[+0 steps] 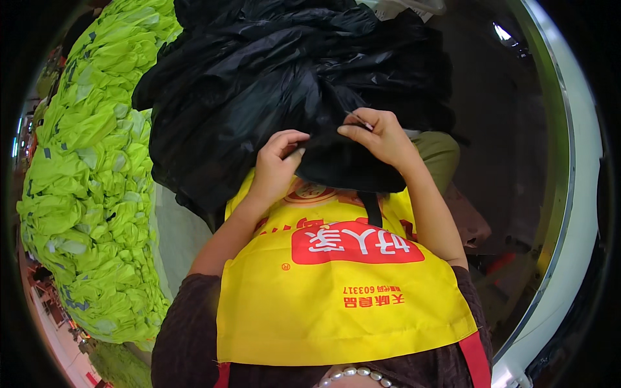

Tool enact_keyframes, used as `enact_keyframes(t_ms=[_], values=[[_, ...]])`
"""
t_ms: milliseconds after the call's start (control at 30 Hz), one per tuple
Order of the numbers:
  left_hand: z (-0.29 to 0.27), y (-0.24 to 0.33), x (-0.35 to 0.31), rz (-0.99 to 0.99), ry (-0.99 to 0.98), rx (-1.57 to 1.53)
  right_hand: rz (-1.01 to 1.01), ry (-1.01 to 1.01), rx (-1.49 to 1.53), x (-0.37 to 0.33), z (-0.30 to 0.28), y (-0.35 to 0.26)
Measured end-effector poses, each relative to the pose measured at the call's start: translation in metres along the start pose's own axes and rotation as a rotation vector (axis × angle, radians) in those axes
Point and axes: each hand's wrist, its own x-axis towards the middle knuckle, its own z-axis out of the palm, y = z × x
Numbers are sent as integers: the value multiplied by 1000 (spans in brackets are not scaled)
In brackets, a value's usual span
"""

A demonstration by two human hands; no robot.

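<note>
Far left: a tall heap of lime-green garments point(90, 174) with grey strips, bundled and stacked, running from the upper edge down to the lower left. Just right of it, a large mass of black fabric point(284, 77) fills the upper centre and drapes down onto the person's lap; its lower edge lies over the top of a yellow apron point(336, 291) with a red printed panel. Left hand point(277, 161): forearm rises from the lower left, wrist bent, fingers curled closed with the fingertips pinching a fold of the black fabric at its lower edge. Right hand point(378, 136): forearm rises from the lower right and angles inward, hand slightly higher than the left, thumb and forefinger closed on the black fabric, with a thin needle-like object point(359, 119) projecting up and left from the fingertips; what it is exactly is too small to tell. Hands are near each other, not touching, with a ridge of black fabric between them. A black strap point(370, 208) hangs below the fabric over the apron. Right: dark floor, then a curved pale rim point(576, 194) along the edge.
</note>
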Motion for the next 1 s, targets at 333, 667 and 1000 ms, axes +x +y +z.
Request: enact_keyframes(t_ms=[333, 667, 1000], values=[[-21, 21, 15, -209, -333, -819, 385, 108, 926, -49, 28, 2], [-4, 39, 30, -546, -127, -839, 18, 389, 13, -40, 11, 12], [6, 42, 29, -371, -205, -805, -296, 267, -231, -33, 23, -25]])
